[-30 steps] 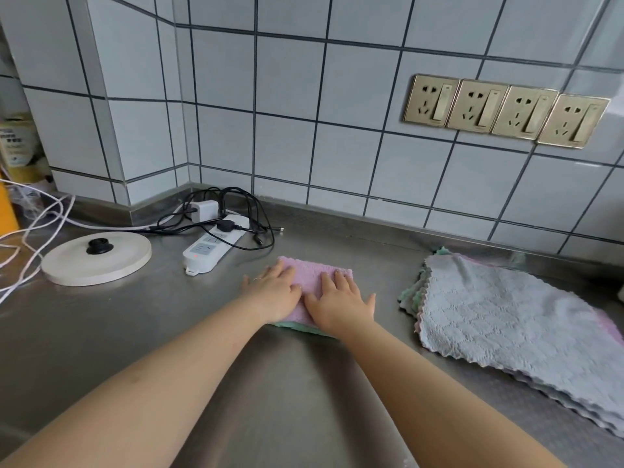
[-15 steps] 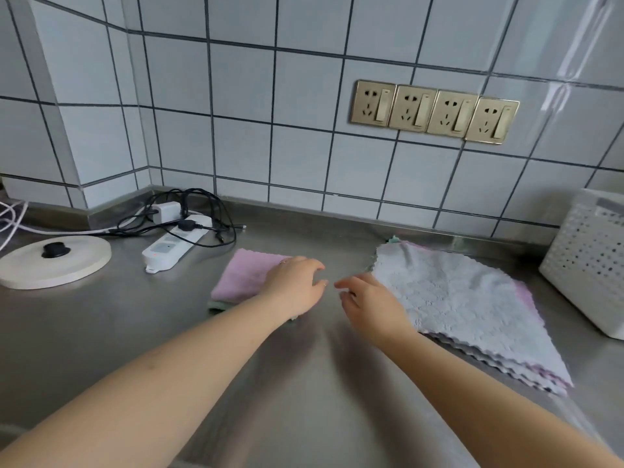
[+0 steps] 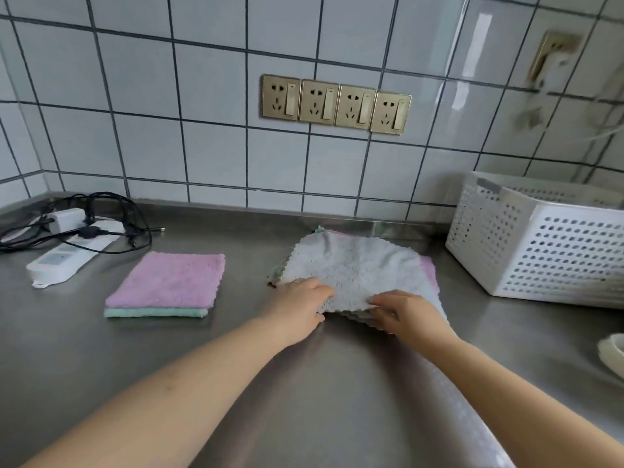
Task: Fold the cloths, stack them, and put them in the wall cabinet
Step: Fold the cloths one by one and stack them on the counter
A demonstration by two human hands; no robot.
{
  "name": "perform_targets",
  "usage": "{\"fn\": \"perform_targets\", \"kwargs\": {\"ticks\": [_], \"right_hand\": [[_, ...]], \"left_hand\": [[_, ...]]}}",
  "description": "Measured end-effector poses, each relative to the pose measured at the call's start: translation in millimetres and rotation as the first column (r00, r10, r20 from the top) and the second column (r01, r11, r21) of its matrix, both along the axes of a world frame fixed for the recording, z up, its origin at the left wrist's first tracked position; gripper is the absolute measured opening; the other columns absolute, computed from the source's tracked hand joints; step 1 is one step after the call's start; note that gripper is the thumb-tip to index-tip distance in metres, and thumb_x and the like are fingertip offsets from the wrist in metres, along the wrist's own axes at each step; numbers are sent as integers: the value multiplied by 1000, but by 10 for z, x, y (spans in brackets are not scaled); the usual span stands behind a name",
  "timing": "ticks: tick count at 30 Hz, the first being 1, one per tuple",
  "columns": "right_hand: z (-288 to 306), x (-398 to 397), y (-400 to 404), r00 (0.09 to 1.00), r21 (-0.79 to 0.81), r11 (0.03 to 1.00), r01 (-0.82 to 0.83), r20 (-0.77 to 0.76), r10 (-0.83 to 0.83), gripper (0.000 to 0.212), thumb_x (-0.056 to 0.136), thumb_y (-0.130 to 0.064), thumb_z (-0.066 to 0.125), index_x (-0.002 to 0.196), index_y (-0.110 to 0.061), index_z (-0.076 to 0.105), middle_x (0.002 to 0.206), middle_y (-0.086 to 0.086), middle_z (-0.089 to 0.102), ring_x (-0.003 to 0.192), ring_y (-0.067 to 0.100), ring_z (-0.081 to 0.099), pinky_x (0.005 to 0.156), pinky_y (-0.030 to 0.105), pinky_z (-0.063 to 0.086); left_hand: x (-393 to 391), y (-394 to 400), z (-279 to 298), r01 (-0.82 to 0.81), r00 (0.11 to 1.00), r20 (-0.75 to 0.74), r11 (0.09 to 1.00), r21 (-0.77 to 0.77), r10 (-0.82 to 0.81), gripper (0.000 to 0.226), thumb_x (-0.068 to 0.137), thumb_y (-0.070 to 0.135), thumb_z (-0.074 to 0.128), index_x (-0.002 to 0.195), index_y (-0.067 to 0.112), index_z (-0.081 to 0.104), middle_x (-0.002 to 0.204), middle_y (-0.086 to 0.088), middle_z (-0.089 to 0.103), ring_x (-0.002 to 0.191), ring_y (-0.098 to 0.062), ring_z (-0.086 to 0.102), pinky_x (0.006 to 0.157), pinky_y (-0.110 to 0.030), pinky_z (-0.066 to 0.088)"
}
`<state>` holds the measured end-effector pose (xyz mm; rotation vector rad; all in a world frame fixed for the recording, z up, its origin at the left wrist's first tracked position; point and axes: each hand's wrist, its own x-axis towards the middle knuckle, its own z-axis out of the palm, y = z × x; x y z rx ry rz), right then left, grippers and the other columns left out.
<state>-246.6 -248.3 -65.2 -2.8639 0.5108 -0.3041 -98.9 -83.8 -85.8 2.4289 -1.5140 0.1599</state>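
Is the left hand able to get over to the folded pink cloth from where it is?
Probably yes. The left hand is on the grey cloth, and only bare counter lies between it and the folded pink cloth. The power strip sits further left, out of the way.

— What carries it all?
— A steel counter [image 3: 304,400], filling the lower frame.
— What lies on it?
— Power strip [image 3: 67,256] at left, folded pink and green cloths [image 3: 167,285] left of centre, a pile of unfolded cloths [image 3: 358,265] at centre, white perforated basket [image 3: 547,244] at right.
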Motion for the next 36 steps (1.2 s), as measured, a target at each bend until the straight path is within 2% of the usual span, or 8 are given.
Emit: {"fn": "perform_targets", "kwargs": {"ticks": [5, 9, 13, 17, 22, 26, 30, 36], "right_hand": [[3, -2, -61, 993, 106, 993, 59, 92, -69, 32, 98, -33, 45, 82, -12, 62, 72, 1, 65, 74, 23, 60, 63, 30, 41], [13, 2, -102, 998, 23, 998, 56, 34, -57, 27, 92, -23, 54, 118, -23, 64, 115, -4, 66, 107, 19, 59, 84, 26, 44], [-18, -70, -165, 984, -81, 982, 173, 64, -168, 21, 91, -16, 47, 98, -25, 65, 112, -3, 66, 90, 18, 56, 69, 28, 41], [170, -203, -179, 943, -6, 965, 263, 211, -256, 37, 90, -11, 43, 117, -29, 62, 112, -2, 69, 98, 24, 62, 71, 29, 43], [333, -456, -70, 914, -23, 993, 120, 393, -101, 18, 93, -20, 56, 107, -20, 68, 92, 3, 71, 86, 26, 63, 65, 30, 42], [298, -698, 90, 963, 63, 998, 14, 268, -31, 10, 92, -27, 58, 91, -21, 66, 71, -8, 62, 68, 16, 57, 61, 28, 42], [207, -867, 267, 992, 111, 994, -13, 123, -1, 37, 93, -29, 55, 60, -24, 39, 55, -4, 42, 54, 12, 34, 51, 23, 26], [226, -1080, 492, 1000, 143, 990, -3, -2, 3, 36, 92, -34, 55, 69, -7, 47, 61, -2, 44, 57, 13, 35, 54, 27, 26]], "left_hand": [[-5, -65, 73, -45, 994, -99, 995, -93, 36, 21, 95, 16, 43, 94, 7, 62, 99, -8, 63, 98, -27, 55, 79, -35, 44], [114, -52, 37, -115, 987, -123, 991, -74, 106, 21, 85, 2, 46, 87, 14, 63, 100, -7, 61, 99, -29, 54, 81, -34, 45], [180, -18, 69, -212, 972, -122, 975, -70, 203, 42, 90, 2, 42, 121, 21, 63, 128, -5, 59, 117, -27, 53, 94, -33, 45], [190, 71, 257, -211, 977, -88, 950, -230, 196, 51, 87, -1, 38, 124, 28, 60, 130, 1, 58, 114, -24, 55, 90, -33, 46], [29, 457, 499, -83, 995, 28, 965, -249, 93, 45, 91, 2, 39, 125, 24, 58, 127, 4, 58, 112, -21, 55, 84, -30, 44], [-199, 889, 489, -41, 999, -28, 993, -108, 39, 33, 97, 14, 40, 123, 24, 58, 120, 7, 58, 108, -16, 56, 84, -27, 43], [-409, 1167, 391, -23, 996, -91, 999, -21, 21, 17, 95, 20, 45, 96, 17, 62, 90, 6, 61, 84, -12, 55, 74, -31, 43], [-640, 1422, 353, 21, 970, -243, 1000, 20, -15, 40, 90, 28, 58, 59, 23, 33, 57, 6, 33, 54, -5, 30, 52, -22, 20]]}}
